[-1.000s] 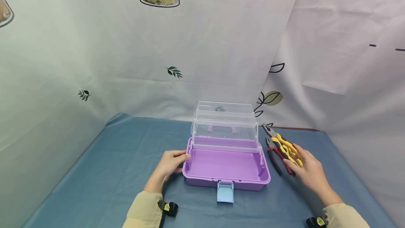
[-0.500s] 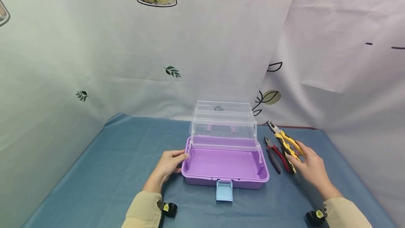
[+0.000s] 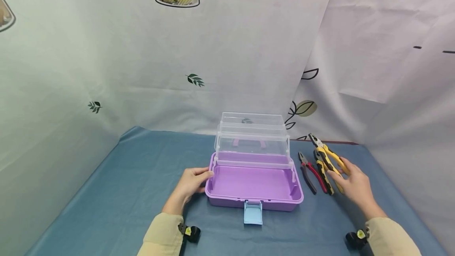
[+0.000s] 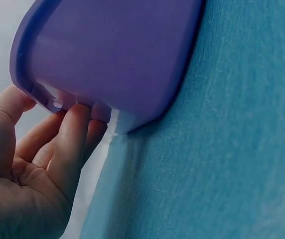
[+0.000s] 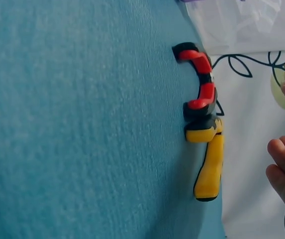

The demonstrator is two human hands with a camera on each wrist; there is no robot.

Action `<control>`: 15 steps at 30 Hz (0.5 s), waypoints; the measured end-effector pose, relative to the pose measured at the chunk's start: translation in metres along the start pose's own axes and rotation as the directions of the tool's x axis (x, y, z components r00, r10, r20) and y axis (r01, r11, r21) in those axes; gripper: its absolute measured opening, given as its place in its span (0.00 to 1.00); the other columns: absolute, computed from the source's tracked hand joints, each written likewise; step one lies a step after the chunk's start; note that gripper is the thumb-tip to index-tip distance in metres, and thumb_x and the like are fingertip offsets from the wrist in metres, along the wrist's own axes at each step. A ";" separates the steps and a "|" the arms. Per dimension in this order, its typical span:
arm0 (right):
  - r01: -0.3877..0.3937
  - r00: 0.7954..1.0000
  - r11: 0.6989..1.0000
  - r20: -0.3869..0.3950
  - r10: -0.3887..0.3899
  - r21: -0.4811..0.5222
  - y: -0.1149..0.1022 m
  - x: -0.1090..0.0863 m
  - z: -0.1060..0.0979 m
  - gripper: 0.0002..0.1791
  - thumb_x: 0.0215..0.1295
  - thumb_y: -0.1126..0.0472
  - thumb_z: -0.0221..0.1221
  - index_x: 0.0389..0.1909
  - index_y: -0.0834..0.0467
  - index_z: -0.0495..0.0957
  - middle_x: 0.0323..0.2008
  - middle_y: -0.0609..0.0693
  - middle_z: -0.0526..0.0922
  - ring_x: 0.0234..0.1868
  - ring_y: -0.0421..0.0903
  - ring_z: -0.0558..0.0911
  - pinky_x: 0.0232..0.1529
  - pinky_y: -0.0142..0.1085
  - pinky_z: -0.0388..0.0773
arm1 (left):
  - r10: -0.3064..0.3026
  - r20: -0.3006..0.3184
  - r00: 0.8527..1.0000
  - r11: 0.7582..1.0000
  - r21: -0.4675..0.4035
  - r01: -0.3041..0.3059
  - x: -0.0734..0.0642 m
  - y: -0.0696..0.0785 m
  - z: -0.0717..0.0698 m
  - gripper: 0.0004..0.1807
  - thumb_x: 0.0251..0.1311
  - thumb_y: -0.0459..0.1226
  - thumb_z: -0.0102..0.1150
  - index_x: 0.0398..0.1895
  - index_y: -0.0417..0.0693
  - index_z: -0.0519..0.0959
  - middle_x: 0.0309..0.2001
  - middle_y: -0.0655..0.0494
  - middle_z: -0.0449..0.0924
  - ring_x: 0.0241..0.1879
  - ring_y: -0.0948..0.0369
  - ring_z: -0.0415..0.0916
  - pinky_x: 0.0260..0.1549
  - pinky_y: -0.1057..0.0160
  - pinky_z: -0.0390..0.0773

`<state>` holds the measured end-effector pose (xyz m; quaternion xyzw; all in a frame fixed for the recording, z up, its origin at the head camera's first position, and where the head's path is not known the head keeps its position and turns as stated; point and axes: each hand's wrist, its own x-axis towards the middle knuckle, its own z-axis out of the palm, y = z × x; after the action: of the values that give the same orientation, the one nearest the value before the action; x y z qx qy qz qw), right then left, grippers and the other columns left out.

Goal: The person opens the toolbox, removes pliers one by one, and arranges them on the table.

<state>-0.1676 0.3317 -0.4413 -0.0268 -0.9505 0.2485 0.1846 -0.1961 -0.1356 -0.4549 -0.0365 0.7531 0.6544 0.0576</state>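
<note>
A purple toolbox [image 3: 254, 185] with its clear lid [image 3: 253, 129] raised stands on the blue cloth. My left hand [image 3: 190, 185] grips its left rim, thumb over the edge and fingertips underneath, as the left wrist view shows. To the right of the box, my right hand [image 3: 353, 185] holds yellow-and-black pliers [image 3: 328, 159] by the handles, lifted above the cloth with the metal nose pointing away. Below them lies a second yellow-and-black pair of pliers [image 5: 210, 169]. Red-and-black pliers [image 3: 309, 171] lie between that pair and the box.
A light-blue latch [image 3: 253, 213] hangs from the toolbox front. The blue cloth [image 3: 149, 161] covers the table. A pale patterned curtain [image 3: 249, 50] rises behind the table and along both sides.
The yellow-and-black pliers in my right hand have come up and moved right, off the other pliers, exposing the second yellow-and-black pair. My left hand keeps its grip on the toolbox.
</note>
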 end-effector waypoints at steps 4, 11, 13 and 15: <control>-0.031 0.999 1.000 0.022 0.030 0.006 0.004 0.001 0.000 0.42 0.63 0.46 0.59 0.66 0.72 0.58 0.49 0.74 0.72 0.45 0.68 0.75 0.32 0.54 0.79 | -0.001 0.008 1.000 1.000 -0.010 0.001 -0.002 0.002 0.000 0.19 0.58 0.37 0.62 0.52 0.39 0.80 0.50 0.39 0.81 0.36 0.56 0.83 0.28 0.60 0.85; -0.070 0.996 0.997 0.050 0.069 0.012 0.013 0.005 -0.001 0.45 0.63 0.44 0.58 0.67 0.73 0.56 0.47 0.74 0.73 0.42 0.64 0.75 0.26 0.40 0.77 | -0.005 0.015 1.000 1.000 -0.008 0.005 -0.003 0.004 -0.001 0.20 0.57 0.38 0.63 0.53 0.40 0.80 0.51 0.40 0.80 0.36 0.57 0.83 0.29 0.61 0.85; -0.087 0.994 0.996 0.069 0.086 0.013 0.016 0.007 -0.002 0.46 0.64 0.43 0.57 0.67 0.73 0.54 0.49 0.75 0.71 0.43 0.66 0.74 0.29 0.46 0.79 | -0.005 0.015 1.000 1.000 -0.007 0.006 -0.003 0.004 0.000 0.20 0.57 0.38 0.63 0.53 0.40 0.80 0.51 0.40 0.80 0.36 0.56 0.83 0.29 0.61 0.85; -0.108 0.991 0.994 0.084 0.107 0.012 0.018 0.008 -0.003 0.46 0.64 0.42 0.56 0.68 0.73 0.53 0.51 0.76 0.69 0.46 0.67 0.73 0.33 0.52 0.80 | -0.004 0.014 1.000 1.000 -0.008 0.004 -0.003 0.003 0.000 0.20 0.57 0.38 0.63 0.53 0.40 0.80 0.51 0.40 0.80 0.36 0.56 0.83 0.29 0.61 0.85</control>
<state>-0.1743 0.3498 -0.4448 -0.0659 -0.9525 0.2669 0.1313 -0.1935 -0.1354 -0.4511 -0.0337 0.7500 0.6574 0.0643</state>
